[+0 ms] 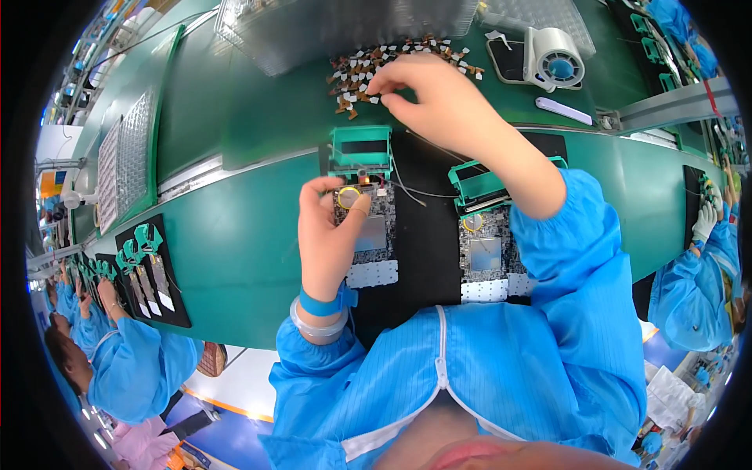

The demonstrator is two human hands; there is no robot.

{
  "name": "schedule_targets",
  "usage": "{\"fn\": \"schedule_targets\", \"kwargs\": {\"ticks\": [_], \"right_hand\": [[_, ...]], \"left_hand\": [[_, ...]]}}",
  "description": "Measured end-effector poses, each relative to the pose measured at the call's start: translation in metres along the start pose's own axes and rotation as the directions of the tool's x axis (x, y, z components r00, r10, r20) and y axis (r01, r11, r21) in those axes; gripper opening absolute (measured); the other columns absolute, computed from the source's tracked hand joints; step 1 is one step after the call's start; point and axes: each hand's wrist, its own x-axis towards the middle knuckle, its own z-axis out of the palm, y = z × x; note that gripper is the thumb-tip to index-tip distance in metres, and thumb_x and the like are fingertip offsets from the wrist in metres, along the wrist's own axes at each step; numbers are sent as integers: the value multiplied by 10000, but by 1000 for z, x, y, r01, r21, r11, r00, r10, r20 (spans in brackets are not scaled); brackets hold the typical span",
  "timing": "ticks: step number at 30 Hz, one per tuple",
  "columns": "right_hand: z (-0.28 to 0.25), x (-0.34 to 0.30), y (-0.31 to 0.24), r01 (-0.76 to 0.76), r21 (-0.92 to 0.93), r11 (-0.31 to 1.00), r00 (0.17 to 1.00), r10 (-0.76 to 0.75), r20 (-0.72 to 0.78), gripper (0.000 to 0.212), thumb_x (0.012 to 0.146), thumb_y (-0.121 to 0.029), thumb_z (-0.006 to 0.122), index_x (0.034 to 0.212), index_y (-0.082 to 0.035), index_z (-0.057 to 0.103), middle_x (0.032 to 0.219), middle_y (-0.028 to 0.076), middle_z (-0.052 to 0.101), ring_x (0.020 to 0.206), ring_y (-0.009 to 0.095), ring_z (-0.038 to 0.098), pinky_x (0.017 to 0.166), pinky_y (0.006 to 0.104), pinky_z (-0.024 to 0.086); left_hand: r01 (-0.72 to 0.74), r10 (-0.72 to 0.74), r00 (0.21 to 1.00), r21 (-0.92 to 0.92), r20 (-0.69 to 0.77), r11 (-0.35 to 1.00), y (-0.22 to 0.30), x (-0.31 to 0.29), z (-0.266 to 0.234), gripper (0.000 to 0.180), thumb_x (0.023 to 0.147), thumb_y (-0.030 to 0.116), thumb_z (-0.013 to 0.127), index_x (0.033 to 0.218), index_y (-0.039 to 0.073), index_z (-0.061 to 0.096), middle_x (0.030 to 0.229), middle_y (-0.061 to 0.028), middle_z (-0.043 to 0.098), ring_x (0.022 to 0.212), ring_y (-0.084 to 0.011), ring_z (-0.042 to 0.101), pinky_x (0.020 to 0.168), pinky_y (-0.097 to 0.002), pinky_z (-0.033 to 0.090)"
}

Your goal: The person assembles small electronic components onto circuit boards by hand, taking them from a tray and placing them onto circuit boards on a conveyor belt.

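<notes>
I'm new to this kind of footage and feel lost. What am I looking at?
There is no machine here: two bare hands belong to the person wearing the camera. The single picture comes from their head, looking down through a wide fisheye lens, so straight edges bend.

On the green table lies a black mat with two circuit boards, each beside a green holder. The left hand is at the left board, around its round, yellow-rimmed part. The right hand reaches to a pile of small white-and-brown pieces. Whether either hand is gripping anything is hard to tell.
</notes>
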Motion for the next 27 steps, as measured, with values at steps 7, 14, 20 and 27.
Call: {"fn": "schedule_targets", "kwargs": {"ticks": [7, 14, 20, 27], "right_hand": [[26, -6, 39, 53, -375, 926, 998, -56, 2, 85, 723, -98, 636, 806, -81, 646, 816, 72, 564, 917, 283, 511, 797, 377, 444], [-3, -17, 5, 23, -189, 982, 999, -30, -34, 96, 736, -75, 630, 821, -47, 598, 777, 84, 588, 788, 252, 575, 706, 360, 474], [-40, -62, -18, -51, 194, 980, 993, 70, -93, 123, 860, -38, 564, 976, -21, 601, 864, 59, 599, 769, 143, 596, 677, 261, 482], [-70, -91, -27, -195, 311, 930, 979, 205, 2, 136, 842, -7, 597, 976, -16, 621, 867, 52, 625, 761, 83, 581, 633, 233, 468]], "left_hand": [[-381, 494, 853, 446, -169, 810, 19, -19, 20, 339, 801, 75, 666, 1065, -24, 476, 834, -64, 592, 672, -114, 547, 585, -239, 444], [75, -228, 876, 349, 424, 934, -14, -29, 72, 514, 727, 192, 751, 1073, -59, 465, 858, -112, 582, 688, -149, 565, 634, -271, 481], [-66, -70, 821, 216, 567, 974, -40, -33, 96, 494, 724, 56, 728, 1063, -21, 376, 938, -85, 518, 818, -100, 531, 679, -233, 462], [160, -30, 908, -280, 419, 947, -17, -19, 79, 288, 837, -14, 610, 1092, 25, 480, 913, -5, 550, 823, -52, 527, 698, -182, 432]]}}
